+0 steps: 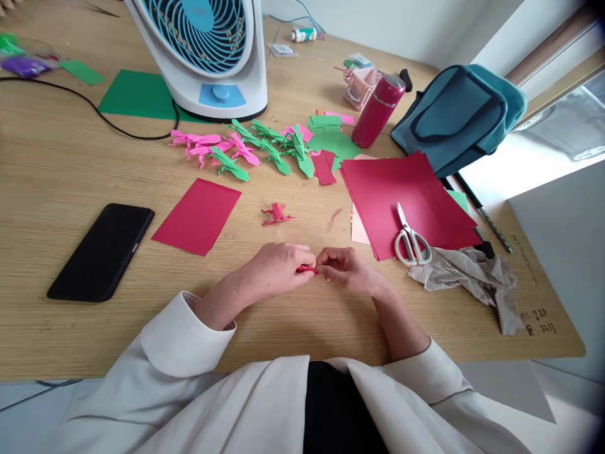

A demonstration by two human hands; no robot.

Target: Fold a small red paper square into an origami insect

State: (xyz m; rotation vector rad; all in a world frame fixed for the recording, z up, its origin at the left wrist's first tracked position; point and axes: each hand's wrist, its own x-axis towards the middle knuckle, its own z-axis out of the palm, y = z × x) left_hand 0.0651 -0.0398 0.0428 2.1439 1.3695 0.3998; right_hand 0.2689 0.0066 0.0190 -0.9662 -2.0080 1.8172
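Note:
Between my two hands is a small folded piece of red paper (pixel 307 269), mostly hidden by the fingers. My left hand (pixel 281 268) is closed around its left part. Thumb and fingers of my right hand (pixel 347 270) pinch its right end. Just beyond the hands lies a small red origami figure (pixel 276 214) with thin legs. A stack of red paper rectangles (pixel 198 216) lies to the left of it. Further back are several green origami figures (pixel 274 154) and pink origami figures (pixel 201 146).
White-handled scissors (pixel 410 243) rest on large red sheets (pixel 401 195), beside a crumpled cloth (pixel 467 277). A black phone (pixel 101 252) lies at left. At the back stand a fan (pixel 217 63), a red flask (pixel 378 112) and a teal bag (pixel 460 116).

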